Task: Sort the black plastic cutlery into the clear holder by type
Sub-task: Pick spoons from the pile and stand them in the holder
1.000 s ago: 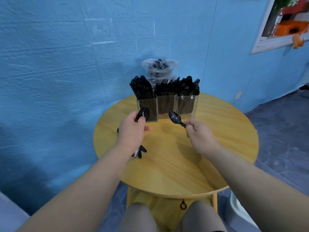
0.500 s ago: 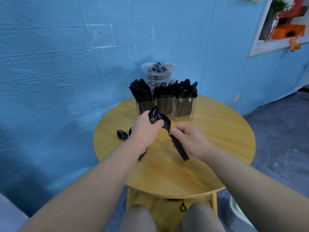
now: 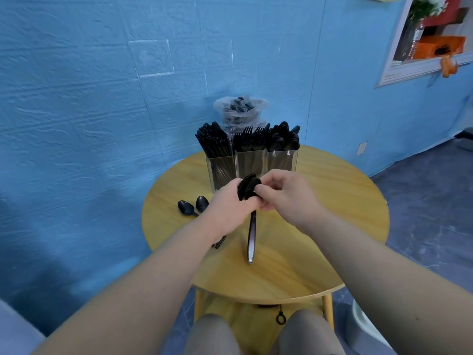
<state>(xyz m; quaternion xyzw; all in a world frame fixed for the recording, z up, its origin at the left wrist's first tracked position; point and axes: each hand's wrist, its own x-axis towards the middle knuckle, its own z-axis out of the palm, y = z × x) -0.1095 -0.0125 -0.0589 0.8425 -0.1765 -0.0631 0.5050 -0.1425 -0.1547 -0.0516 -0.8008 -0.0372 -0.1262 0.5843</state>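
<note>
Over the middle of the round wooden table (image 3: 332, 201) my left hand (image 3: 227, 208) grips stacked black spoons (image 3: 247, 187), bowls up and handles hanging down. My right hand (image 3: 286, 196) pinches the same stack at the bowls. Behind my hands stands the clear holder (image 3: 281, 160) with three compartments: knives on the left, forks in the middle, spoons on the right. Two loose spoons (image 3: 194, 206) lie on the table to the left of my left hand.
A clear plastic bag (image 3: 240, 108) with more black cutlery sits behind the holder against the blue wall. My knees show below the table's near edge. A white object (image 3: 363, 324) stands on the floor at the lower right.
My hands have come together: the spoon from my right hand now lies against the one in my left, bowls aligned. Both hands rose slightly toward the holder.
</note>
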